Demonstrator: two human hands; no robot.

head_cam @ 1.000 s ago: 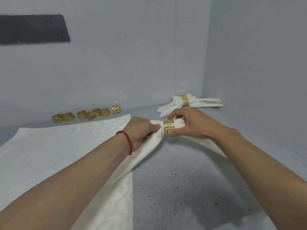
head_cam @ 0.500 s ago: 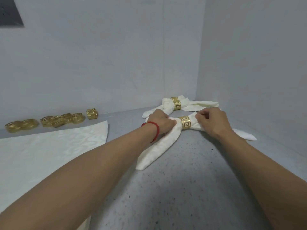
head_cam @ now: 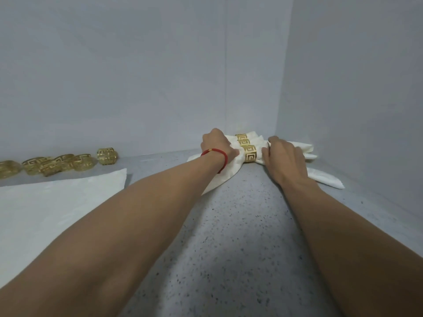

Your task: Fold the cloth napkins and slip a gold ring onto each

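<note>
At far right corner of table (head_cam: 240, 248): ringed napkin (head_cam: 225, 173) now moved from mid-table against finished napkin (head_cam: 254, 135). Left hand (head_cam: 216, 145) and right hand (head_cam: 285, 156) grip its wings either side of gold ring (head_cam: 249, 153). Second piece done; flat cloth (head_cam: 57, 202) next.

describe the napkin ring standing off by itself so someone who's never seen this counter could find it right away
Start at the back wall on the left side of the counter, where a row of loose rings sits just behind the flat napkin. Follow that row to its right end. The lone ring stands there upright with a gap beside it, while the others huddle touching each other.
</note>
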